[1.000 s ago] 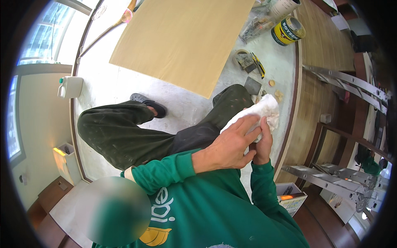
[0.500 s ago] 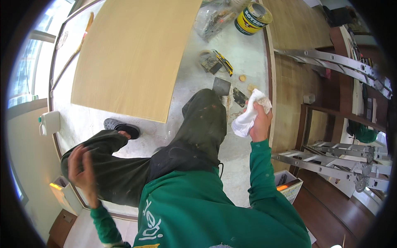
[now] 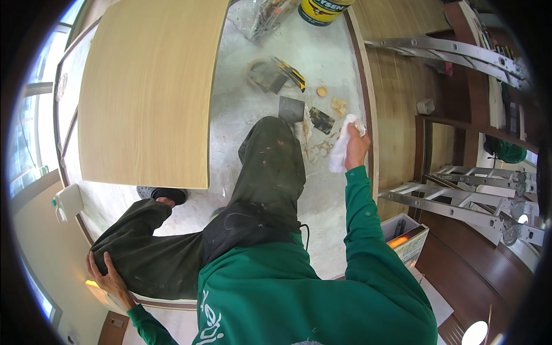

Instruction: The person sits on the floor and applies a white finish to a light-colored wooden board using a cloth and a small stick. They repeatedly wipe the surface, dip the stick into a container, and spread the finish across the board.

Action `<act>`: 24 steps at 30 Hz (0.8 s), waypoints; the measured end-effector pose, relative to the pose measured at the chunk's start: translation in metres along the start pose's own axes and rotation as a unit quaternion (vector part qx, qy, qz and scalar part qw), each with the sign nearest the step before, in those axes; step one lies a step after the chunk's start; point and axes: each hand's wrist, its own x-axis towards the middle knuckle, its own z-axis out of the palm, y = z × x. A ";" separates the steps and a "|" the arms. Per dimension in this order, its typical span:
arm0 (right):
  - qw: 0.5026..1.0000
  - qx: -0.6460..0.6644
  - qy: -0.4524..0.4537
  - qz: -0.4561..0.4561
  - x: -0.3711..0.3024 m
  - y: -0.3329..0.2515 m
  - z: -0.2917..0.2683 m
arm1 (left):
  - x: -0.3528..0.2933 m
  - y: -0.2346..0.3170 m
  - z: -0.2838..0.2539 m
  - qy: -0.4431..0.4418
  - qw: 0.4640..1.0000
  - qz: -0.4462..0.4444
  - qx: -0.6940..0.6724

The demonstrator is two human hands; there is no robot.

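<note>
A bunched white cloth [image 3: 340, 150] is gripped in my right hand [image 3: 357, 150], above the pale work surface on the right. Just beyond it lie a crumpled tan scrap [image 3: 338, 106] and a dark, stained rectangular piece [image 3: 321, 121]. My left hand [image 3: 110, 282] rests on my bent left knee with thumb and fingers apart, holding nothing. Farther off are a grey square sheet [image 3: 291, 109], a yellow-and-black utility knife [image 3: 289, 74] and a small round tan lid [image 3: 322, 91]. A large light wood-grain panel [image 3: 149, 92] extends across the left side, its near edge beside my sandal.
A yellow-and-green paint can [image 3: 324, 11] stands at the far edge near a clear plastic bag [image 3: 265, 20]. Aluminium ladders [image 3: 448, 54] lie to the right. A white jug [image 3: 68, 203] is at the left, and an open box [image 3: 404, 237] sits by my right elbow.
My left hand has come down onto my left knee. The view has shifted, so the panel and tools sit farther left in it. My right hand still holds the cloth.
</note>
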 end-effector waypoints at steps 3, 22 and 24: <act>1.000 -0.023 0.001 0.018 -0.003 0.016 -0.012 | 0.004 0.001 -0.001 -0.002 1.000 0.005 0.006; 0.813 -0.405 -0.083 -0.411 0.239 -0.235 0.216 | 0.011 0.046 -0.003 0.000 0.999 0.034 0.030; 0.755 -0.490 -0.082 -0.428 0.267 -0.265 0.239 | 0.010 0.052 -0.004 -0.004 0.998 0.041 0.041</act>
